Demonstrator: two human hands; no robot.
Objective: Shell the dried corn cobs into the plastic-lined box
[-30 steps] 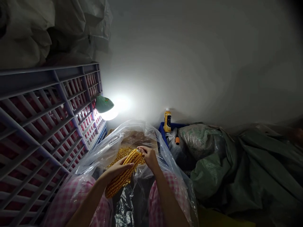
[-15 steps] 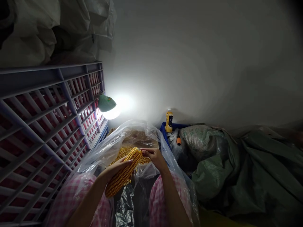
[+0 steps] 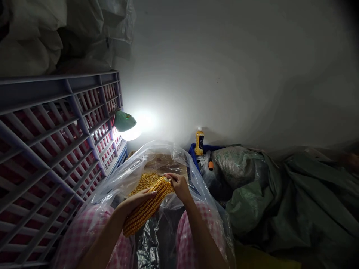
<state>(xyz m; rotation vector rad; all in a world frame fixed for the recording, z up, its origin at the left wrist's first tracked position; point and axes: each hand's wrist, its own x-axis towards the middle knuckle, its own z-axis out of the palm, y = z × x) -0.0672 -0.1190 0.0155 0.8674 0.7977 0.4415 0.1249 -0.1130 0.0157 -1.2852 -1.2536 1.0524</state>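
Note:
A yellow ear of corn (image 3: 147, 206) lies slantwise between my hands, its near end low on the left. My left hand (image 3: 137, 201) is closed round its side, the thumb lying along the kernels. At the far tip, my right hand (image 3: 178, 185) pinches the end of the ear with bent fingers. Beyond and below the ear, loose corn kernels (image 3: 145, 182) are heaped in a clear plastic bag (image 3: 134, 170) that spreads over my knees. Part of the heap is hidden by the ear and my hands.
A lit lamp (image 3: 125, 121) hangs from a purple plastic crate (image 3: 75, 108) on the left. To the right, a yellow bottle (image 3: 199, 142) stands at a blue bin (image 3: 193, 151), near stuffed sacks (image 3: 238, 166) and a green tarp (image 3: 316, 198). A wall rises behind.
My right hand has shifted slightly at the tip of the ear, its fingers now more curled. The ear stays in my left hand, and the whole view has moved a little.

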